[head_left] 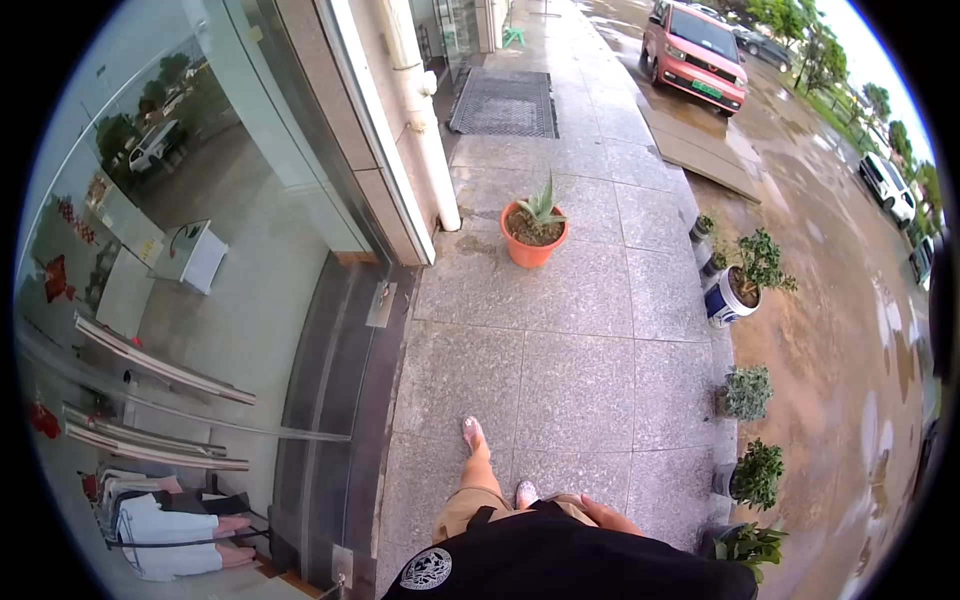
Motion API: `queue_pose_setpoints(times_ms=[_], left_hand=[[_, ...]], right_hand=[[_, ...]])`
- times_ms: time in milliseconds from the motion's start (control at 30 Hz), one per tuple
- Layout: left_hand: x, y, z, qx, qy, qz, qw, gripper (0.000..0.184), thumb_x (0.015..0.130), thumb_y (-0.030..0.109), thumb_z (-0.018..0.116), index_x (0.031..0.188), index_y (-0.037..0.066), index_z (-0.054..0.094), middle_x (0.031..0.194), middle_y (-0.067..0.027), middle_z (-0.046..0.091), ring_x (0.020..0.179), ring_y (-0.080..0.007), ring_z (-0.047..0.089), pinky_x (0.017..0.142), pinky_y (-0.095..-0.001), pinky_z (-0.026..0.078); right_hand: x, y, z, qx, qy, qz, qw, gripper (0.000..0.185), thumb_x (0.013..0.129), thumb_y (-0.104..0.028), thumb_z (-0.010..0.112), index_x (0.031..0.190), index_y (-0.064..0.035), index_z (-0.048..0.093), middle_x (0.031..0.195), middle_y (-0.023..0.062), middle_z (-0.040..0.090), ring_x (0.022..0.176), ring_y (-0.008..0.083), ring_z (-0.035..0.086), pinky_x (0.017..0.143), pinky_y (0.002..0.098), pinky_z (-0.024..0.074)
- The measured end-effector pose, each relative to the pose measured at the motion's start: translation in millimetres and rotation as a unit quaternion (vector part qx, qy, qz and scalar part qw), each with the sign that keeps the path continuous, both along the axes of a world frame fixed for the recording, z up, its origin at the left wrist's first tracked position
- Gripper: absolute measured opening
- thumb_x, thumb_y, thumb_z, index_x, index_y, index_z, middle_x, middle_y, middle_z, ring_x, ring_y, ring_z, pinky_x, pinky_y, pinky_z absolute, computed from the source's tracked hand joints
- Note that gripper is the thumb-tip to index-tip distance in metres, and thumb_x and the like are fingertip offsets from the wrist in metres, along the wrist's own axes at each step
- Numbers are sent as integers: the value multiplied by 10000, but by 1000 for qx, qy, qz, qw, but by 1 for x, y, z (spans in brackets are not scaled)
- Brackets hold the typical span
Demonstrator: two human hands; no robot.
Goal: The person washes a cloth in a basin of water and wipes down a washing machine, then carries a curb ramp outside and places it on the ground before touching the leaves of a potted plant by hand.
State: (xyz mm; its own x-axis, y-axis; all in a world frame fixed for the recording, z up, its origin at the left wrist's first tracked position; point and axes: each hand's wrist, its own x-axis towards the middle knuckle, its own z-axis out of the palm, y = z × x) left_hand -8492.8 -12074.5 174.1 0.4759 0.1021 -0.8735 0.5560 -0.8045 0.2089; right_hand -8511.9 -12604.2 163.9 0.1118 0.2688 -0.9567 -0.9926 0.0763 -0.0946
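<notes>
My right hand (606, 514) hangs low at my right side, close to the leg of my tan shorts (468, 508) and the hem of my black top (560, 565). Its fingers look stretched out, and I see nothing held in them. My left hand is out of the picture. Ahead on the grey stone walkway (577, 385) stands an orange pot (530, 254) with soil and a spiky green plant (543, 207), well beyond my hand's reach.
Glass doors with metal handles (165, 360) line the left, beside a white drainpipe (430, 140). A dark mat (505, 103) lies farther ahead. Several potted plants, including one in a white-and-blue bucket (722, 303), edge the right. A pink car (697, 55) is parked near a ramp (705, 160).
</notes>
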Motion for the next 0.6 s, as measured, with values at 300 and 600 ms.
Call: queue_pose_setpoints(times_ms=[300,600], left_hand=[[200,-56,-110,-116,-197,-388,893,379,857,355,512,1106,72,539,1051,-123,580,942,-236,558,742,-404,461],[519,-196,7,-184,-68,73,978,444,858,413,488,1184,111,501,1141,-87,542,1033,-219,504,800,-406,435]], right_hand=[[167,-22,68,-215,-145,-6,966,631,841,-540,438,1259,-68,456,1323,162,406,1239,311,357,908,494,401],[142,-23,65,-305,-134,-116,936,568,850,-496,447,1204,-57,513,1176,142,546,1109,289,494,884,394,405]])
